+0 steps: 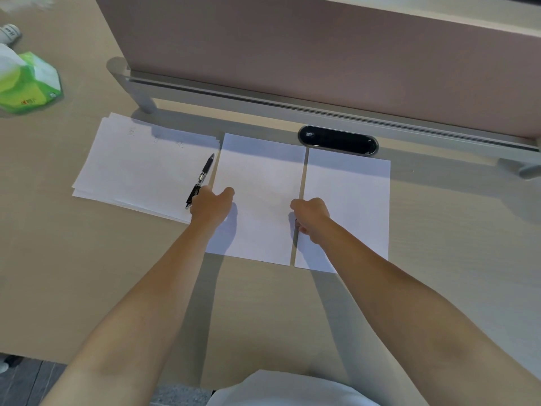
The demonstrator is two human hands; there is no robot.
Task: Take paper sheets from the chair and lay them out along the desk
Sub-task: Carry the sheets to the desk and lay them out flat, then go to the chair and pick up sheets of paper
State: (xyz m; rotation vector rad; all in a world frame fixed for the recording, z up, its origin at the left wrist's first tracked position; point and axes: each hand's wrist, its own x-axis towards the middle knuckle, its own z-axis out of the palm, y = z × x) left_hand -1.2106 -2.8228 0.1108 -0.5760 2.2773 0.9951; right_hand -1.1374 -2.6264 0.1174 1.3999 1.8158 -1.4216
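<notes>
Two white paper sheets lie side by side on the beige desk (439, 273): a middle sheet (260, 177) and a right sheet (351, 194), with a narrow gap between them. My left hand (210, 205) pinches the middle sheet's left edge, thumb on top. At that sheet's right edge my right hand (310, 218) pinches it too, with curled fingers over the gap. A stack of white sheets (137, 162) lies to the left, and a black pen (200, 180) rests on its right edge, touching my left hand. The chair is out of view.
A pink partition (292, 45) on a grey rail closes the desk's far side, with a black oval cable port (338, 140) in front of it. A green tissue pack (26, 80) sits at the far left. The desk's near edge runs by my body.
</notes>
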